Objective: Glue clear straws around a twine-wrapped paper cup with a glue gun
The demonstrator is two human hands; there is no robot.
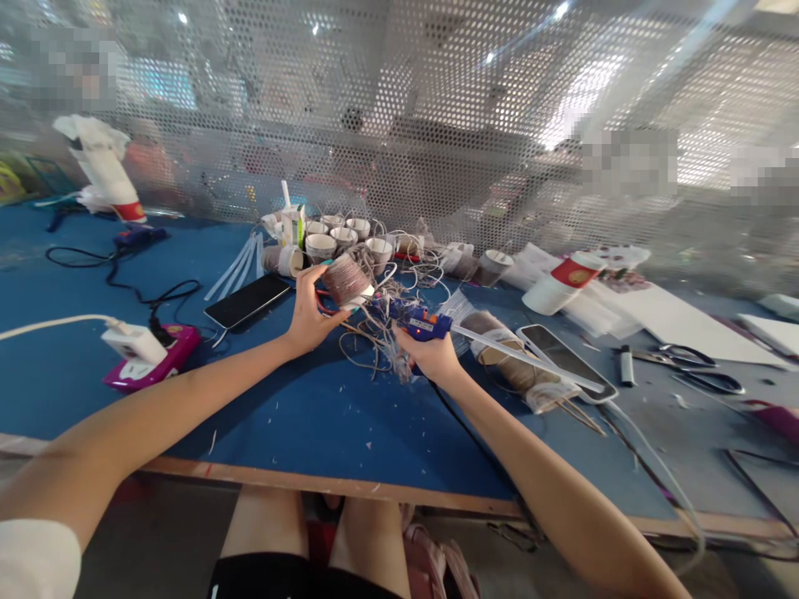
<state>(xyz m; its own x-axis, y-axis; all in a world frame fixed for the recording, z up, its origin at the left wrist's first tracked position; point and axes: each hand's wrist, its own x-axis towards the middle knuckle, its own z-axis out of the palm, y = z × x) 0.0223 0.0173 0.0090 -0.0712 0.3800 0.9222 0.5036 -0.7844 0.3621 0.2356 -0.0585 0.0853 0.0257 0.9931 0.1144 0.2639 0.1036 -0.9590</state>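
Note:
Between the thumb and fingers of my left hand point(310, 312) is a small cup wrapped in grey-brown twine point(347, 281), tilted on its side above the table. My right hand point(432, 353) is closed around a blue hot glue gun point(427, 324), whose nozzle points left toward the cup. A long translucent glue stick point(528, 358) sticks out of the gun's back end. Loose tangled twine point(368, 345) lies beneath and between both hands. Behind them stand several white-rimmed cups point(320, 245), some wrapped in twine.
On the left are a black phone point(246, 301), loose glue sticks point(235, 264) and a purple power strip point(181, 343) with a charger. Twine spools point(524, 374), another phone point(565, 362), scissors point(680, 358) and a paper cup point(562, 283) lie right. A perforated metal screen point(374, 108) stands behind.

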